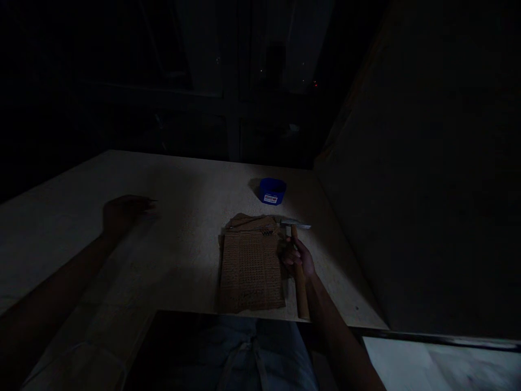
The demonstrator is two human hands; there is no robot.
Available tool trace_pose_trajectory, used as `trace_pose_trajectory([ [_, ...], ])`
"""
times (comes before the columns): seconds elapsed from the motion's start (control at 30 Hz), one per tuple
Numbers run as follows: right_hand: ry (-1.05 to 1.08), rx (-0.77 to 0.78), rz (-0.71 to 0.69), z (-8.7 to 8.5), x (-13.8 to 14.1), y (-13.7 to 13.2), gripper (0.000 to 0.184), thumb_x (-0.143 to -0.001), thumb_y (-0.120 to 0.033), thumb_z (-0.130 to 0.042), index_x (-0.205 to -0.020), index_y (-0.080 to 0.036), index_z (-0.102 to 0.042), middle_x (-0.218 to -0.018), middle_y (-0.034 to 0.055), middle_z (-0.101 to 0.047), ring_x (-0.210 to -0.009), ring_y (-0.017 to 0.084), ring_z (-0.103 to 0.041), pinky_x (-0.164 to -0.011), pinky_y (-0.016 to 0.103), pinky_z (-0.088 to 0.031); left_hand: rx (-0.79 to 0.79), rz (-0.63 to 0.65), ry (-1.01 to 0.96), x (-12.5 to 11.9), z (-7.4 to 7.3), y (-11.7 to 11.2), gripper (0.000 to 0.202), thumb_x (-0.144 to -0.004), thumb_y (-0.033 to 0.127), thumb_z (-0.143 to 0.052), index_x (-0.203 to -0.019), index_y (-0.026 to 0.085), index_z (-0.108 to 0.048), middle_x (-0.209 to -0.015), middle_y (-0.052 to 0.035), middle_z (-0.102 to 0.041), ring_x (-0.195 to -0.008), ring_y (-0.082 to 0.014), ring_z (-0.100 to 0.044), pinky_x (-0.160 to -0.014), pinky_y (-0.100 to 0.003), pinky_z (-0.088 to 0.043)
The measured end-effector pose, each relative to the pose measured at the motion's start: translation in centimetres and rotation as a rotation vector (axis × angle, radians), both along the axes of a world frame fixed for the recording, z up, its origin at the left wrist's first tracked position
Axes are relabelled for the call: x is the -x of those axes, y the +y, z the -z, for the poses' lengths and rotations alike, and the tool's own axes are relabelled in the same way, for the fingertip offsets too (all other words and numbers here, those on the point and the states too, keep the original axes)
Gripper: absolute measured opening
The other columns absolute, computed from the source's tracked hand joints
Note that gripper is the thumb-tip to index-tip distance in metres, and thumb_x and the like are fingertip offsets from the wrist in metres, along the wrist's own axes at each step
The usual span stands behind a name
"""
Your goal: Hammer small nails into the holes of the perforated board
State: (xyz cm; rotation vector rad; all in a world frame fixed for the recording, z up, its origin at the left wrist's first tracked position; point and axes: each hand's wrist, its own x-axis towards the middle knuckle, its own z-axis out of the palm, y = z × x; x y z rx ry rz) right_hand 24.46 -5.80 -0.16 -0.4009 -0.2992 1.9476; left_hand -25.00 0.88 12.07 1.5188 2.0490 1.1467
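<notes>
My right hand [298,257] is closed round the wooden handle of a hammer [296,245] that lies on the pale table [183,239], its metal head pointing right near the far end. Just left of it lies a flat brown cardboard piece [250,266] marked with rows of small dots, with a few small dark nails [267,233] at its far edge. My left hand [122,213] rests on the table far to the left, away from everything; it is in deep shadow and its fingers are hard to make out.
A small blue tub [272,191] with a white label stands behind the cardboard. A large upright board [427,206] walls off the table's right side. The room beyond is dark. The table's near edge runs just below the cardboard.
</notes>
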Motion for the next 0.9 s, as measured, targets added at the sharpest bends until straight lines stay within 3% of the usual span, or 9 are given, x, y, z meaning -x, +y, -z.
trace_pose_trajectory([
  [0.1, -0.007, -0.007, -0.007, 0.0, 0.0, 0.1, 0.014, -0.096, -0.031, -0.064, -0.090, -0.018, -0.063, -0.042, -0.0152, -0.033, -0.030, 0.004, -0.027, -0.039, 0.016, -0.033, 0.020, 0.226, -0.237, -6.2, -0.8, 0.8, 0.029, -0.073, 0.043, -0.071, -0.086, 0.018, -0.069, -0.097, -0.0068, -0.077, -0.090, -0.0251, -0.071, -0.084, -0.039, -0.058],
  [0.17, -0.010, -0.008, -0.008, 0.0, 0.0, 0.1, 0.013, -0.095, -0.031, -0.064, -0.091, -0.018, -0.063, -0.043, -0.0152, -0.033, -0.030, 0.004, -0.028, -0.040, 0.017, -0.034, 0.072, 0.353, -0.328, -10.5, -0.5, 0.8, 0.026, -0.069, 0.039, -0.074, -0.081, 0.016, -0.069, -0.089, -0.0077, -0.077, -0.083, -0.0233, -0.071, -0.080, -0.036, -0.057],
  [0.3, -0.011, -0.002, -0.001, 0.1, 0.0, 0.0, 0.013, -0.095, -0.031, -0.065, -0.092, -0.018, -0.063, -0.043, -0.0150, -0.034, -0.030, 0.004, -0.028, -0.041, 0.017, -0.035, 0.168, 0.585, -0.405, -18.0, 2.1, 0.3, 0.024, -0.066, 0.036, -0.076, -0.079, 0.017, -0.070, -0.074, -0.0052, -0.076, -0.072, -0.0216, -0.071, -0.069, -0.033, -0.056],
  [0.43, -0.019, 0.007, 0.005, 0.2, 0.1, 0.0, 0.014, -0.094, -0.032, -0.065, -0.091, -0.018, -0.064, -0.043, -0.0154, -0.033, -0.030, 0.004, -0.025, -0.039, 0.016, -0.032, 0.114, 0.741, -0.354, -23.0, 5.3, -0.3, 0.017, -0.072, 0.034, -0.071, -0.078, 0.018, -0.069, -0.072, -0.0029, -0.075, -0.068, -0.0193, -0.071, -0.066, -0.030, -0.055],
  [0.53, -0.027, 0.015, 0.008, 0.2, 0.2, 0.0, 0.015, -0.095, -0.032, -0.065, -0.093, -0.018, -0.063, -0.044, -0.0153, -0.033, -0.031, 0.004, -0.025, -0.040, 0.017, -0.033, 0.015, 0.751, -0.173, -25.0, 6.6, -0.6, 0.006, -0.076, 0.024, -0.066, -0.077, 0.020, -0.071, -0.078, -0.0031, -0.076, -0.075, -0.0191, -0.071, -0.072, -0.030, -0.055],
  [0.67, -0.031, 0.026, 0.015, 0.2, 0.4, -0.1, 0.016, -0.095, -0.033, -0.065, -0.092, -0.018, -0.063, -0.044, -0.0151, -0.033, -0.031, 0.004, -0.024, -0.040, 0.017, -0.032, -0.013, 0.767, 0.002, -26.0, 7.1, -0.7, 0.012, -0.083, 0.020, -0.062, -0.082, 0.023, -0.074, -0.085, -0.0030, -0.079, -0.080, -0.0192, -0.071, -0.074, -0.031, -0.055],
  [0.9, -0.042, 0.061, 0.013, 0.0, 0.5, -0.1, 0.019, -0.092, -0.035, -0.069, -0.091, -0.017, -0.064, -0.042, -0.0152, -0.034, -0.030, 0.004, -0.022, -0.038, 0.018, -0.030, -0.026, 0.759, 0.010, -26.3, 9.1, -0.4, 0.017, -0.088, 0.025, -0.060, -0.093, 0.022, -0.076, -0.095, -0.0036, -0.080, -0.087, -0.0205, -0.074, -0.081, -0.034, -0.057],
])
